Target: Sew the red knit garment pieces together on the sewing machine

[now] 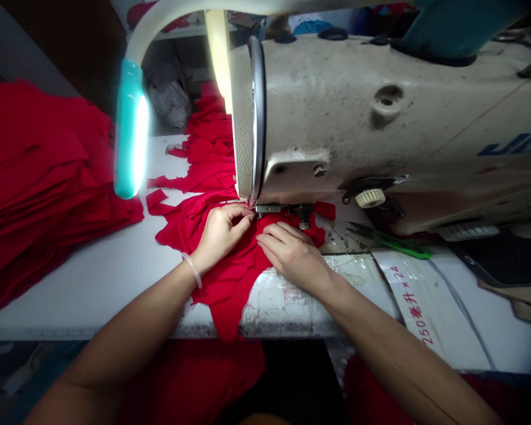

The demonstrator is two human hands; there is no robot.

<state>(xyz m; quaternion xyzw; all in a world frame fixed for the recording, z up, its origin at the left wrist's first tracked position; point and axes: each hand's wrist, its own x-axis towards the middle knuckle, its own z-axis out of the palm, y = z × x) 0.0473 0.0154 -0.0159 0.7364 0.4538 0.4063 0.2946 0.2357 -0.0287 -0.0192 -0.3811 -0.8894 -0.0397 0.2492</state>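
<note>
Both hands rested at the red cloth [230, 283], close by the sewing machine [318, 124].
The cloth lay bunched on the table [115, 295] beside the needle area, one end hanging over the front edge. The left hand [223, 231] had its thumb and forefinger bent close together there — whether they pinched anything, I could not tell. The right hand [294, 257] lay with its fingers together, lightly curled on the cloth — a grip could not be made out. Green-handled snips [407, 245] lay to its right.
</note>
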